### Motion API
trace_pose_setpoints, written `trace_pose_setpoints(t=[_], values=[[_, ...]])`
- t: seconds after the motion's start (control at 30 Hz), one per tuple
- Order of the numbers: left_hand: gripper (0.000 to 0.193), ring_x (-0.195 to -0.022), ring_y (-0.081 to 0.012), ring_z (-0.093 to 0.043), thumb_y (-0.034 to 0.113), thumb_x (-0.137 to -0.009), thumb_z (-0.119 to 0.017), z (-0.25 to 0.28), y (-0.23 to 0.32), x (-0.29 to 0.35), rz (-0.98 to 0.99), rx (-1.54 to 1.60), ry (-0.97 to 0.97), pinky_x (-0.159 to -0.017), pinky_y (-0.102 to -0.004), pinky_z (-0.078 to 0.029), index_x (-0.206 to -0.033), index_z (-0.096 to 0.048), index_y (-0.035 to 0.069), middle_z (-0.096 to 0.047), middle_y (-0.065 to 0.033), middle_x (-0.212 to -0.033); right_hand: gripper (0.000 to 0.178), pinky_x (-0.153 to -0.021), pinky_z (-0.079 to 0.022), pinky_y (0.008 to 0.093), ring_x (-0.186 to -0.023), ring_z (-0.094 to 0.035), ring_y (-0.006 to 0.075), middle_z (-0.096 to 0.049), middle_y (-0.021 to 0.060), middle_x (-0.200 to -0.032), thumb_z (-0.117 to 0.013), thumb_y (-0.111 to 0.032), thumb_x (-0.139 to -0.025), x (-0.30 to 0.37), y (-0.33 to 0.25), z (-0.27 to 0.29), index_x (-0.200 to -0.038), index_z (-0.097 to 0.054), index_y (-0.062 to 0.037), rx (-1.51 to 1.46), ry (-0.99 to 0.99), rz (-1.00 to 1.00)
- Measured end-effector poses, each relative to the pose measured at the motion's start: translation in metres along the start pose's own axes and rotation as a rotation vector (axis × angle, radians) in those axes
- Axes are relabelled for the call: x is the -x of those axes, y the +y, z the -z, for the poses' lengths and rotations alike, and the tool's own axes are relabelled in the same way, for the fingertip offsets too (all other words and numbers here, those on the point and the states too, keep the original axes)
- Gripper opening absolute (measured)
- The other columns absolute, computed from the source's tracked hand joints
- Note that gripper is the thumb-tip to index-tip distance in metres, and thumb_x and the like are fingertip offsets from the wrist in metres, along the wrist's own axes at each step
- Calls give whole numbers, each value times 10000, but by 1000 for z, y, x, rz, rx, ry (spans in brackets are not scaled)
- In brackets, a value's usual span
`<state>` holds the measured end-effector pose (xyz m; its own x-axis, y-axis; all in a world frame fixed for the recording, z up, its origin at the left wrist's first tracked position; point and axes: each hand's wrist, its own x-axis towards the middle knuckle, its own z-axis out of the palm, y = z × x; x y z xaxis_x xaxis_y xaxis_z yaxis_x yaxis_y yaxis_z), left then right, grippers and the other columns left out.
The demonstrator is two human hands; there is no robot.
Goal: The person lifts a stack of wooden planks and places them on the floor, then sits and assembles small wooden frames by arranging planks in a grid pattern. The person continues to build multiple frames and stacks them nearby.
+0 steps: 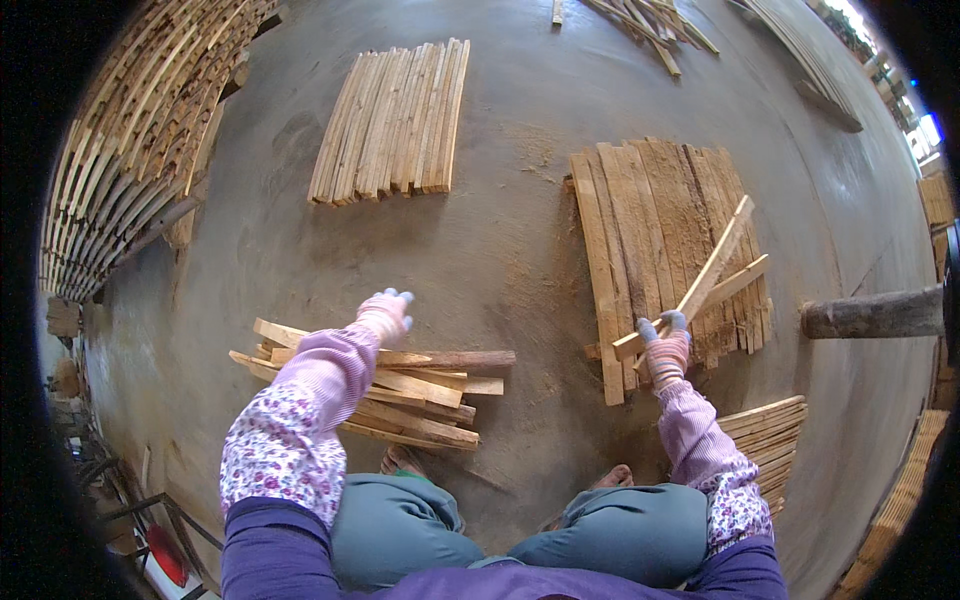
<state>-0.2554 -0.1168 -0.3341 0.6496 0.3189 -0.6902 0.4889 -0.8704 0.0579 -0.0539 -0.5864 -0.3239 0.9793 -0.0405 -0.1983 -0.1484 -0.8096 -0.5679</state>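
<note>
My right hand, in a glove with grey fingertips, is closed around two wooden strips. The longer strip slants up and away, and the other strip crosses beneath it, pointing to the right. Both are over a wide stack of rough boards dusted with sawdust. My left hand is gloved too and holds nothing, its fingers stretched forward. It hovers at the far side of a loose pile of wooden pieces, whose left part my forearm hides.
A neat stack of strips lies far left of centre. Scattered sticks lie at the far end. Tall timber stacks stand along the left. A round post juts in from the right; a smaller stack sits beside my right forearm.
</note>
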Motion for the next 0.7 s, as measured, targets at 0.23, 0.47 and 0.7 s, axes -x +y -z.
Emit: trace_pose_setpoints(t=[0.23,0.47,0.7], values=[[1384,-1546,-428,92,680,-664,-835,24,41,-55,323,409,-88,-1203,-647,-164,-1620,92,302,162,-191,-1676,692,-971,-554,454,-1099,-586,340,-465,200,-1319,-691,-101,-806,-10,-105,-25,-1416,-371,-159,-470,-41,225],[1549,-1504,-475,220,798,-523,-825,5,42,-77,395,362,-114,-1158,-732,-14,-1597,182,318,270,-237,-1633,980,-981,-519,360,-1208,-591,299,-524,221,-1422,-815,-204,-747,-80,-309,-167,-1538,-288,34,-546,-285,340],[1504,-1510,-494,174,780,-546,-827,23,48,-89,353,344,-163,-1162,-730,-50,-1610,130,317,226,-250,-1642,723,-968,-498,324,-1134,-629,226,-660,122,-1293,-772,-66,-761,-158,-383,-321,-1428,-508,30,-1109,-696,61]])
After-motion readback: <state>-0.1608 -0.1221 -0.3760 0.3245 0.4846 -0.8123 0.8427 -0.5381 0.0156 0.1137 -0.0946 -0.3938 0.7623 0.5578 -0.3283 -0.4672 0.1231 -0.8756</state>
